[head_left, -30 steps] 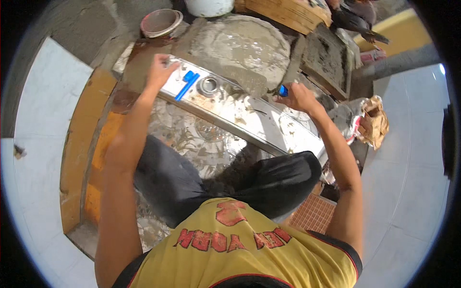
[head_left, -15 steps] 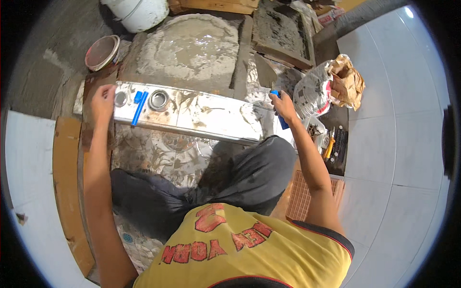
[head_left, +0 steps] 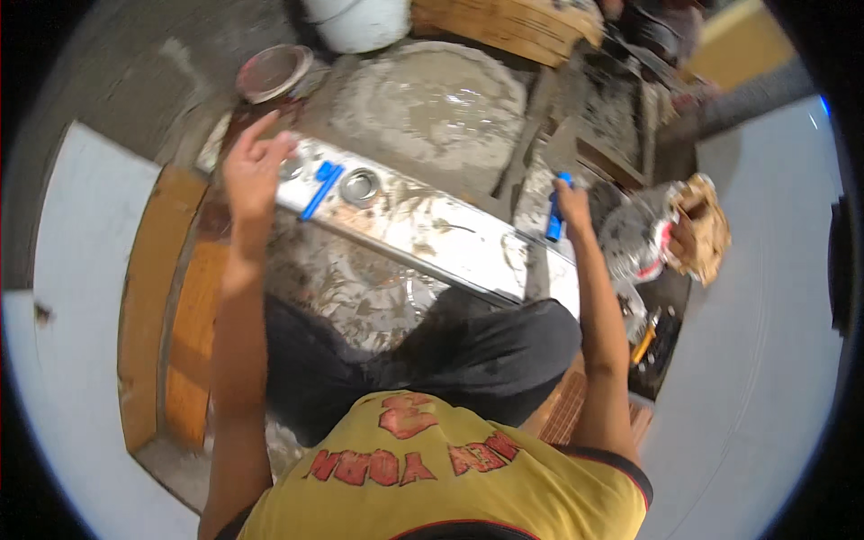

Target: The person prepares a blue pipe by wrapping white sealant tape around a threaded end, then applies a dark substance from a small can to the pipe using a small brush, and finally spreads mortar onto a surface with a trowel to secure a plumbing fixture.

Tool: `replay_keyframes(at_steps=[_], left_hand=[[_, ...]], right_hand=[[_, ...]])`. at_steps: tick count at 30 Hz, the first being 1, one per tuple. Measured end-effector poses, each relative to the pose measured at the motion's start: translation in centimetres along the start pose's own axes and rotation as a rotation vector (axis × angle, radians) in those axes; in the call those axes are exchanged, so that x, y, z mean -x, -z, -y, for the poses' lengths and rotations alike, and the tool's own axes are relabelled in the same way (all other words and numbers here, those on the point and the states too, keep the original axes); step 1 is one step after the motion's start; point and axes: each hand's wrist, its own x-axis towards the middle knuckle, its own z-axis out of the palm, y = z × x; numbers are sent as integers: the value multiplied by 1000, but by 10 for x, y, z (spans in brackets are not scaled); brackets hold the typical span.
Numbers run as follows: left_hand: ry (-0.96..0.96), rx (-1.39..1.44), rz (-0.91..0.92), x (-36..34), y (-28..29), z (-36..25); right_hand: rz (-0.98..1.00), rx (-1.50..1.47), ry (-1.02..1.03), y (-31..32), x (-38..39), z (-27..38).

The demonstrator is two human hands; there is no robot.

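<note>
My right hand (head_left: 573, 202) is closed around the blue handle of a trowel (head_left: 553, 222), near the right end of a long white smeared panel (head_left: 423, 225). My left hand (head_left: 254, 175) is raised at the panel's left end, fingers apart, with nothing visible in it. Its fingertips come close to a small round metal ring (head_left: 291, 168); touching or apart, I cannot tell. Beside that ring lie slim blue plastic pieces (head_left: 321, 192), then a larger round metal ring (head_left: 360, 187). Past the panel spreads a patch of wet grey mortar (head_left: 450, 108).
A white bucket (head_left: 360, 25) and a round bowl (head_left: 273, 74) stand at the far left. Behind the mortar is a wooden board (head_left: 495, 29). To my right are an opened paper bag (head_left: 702, 229) and a yellow-handled tool (head_left: 643, 346). Orange-brown boards (head_left: 193, 297) line my left.
The whole view has swung, so most things sit further right. My left hand has lifted from the panel's end and its fingers have spread. My right hand keeps hold of the trowel.
</note>
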Motion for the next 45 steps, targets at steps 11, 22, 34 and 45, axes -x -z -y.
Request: replay_keyframes(at_steps=[11,22,34,45], left_hand=[[-126,43,-369,-30,49,38],[13,-60,-10,-34,44,35],[46,-85,33,-28,38,33],[70,-143,121,-33,15,54]], right_hand=[[360,658,648,-78,62,116],[469,816,618,-46,65,49],[482,758,511,-36,47,22],[553,809,535,-64,36,21]])
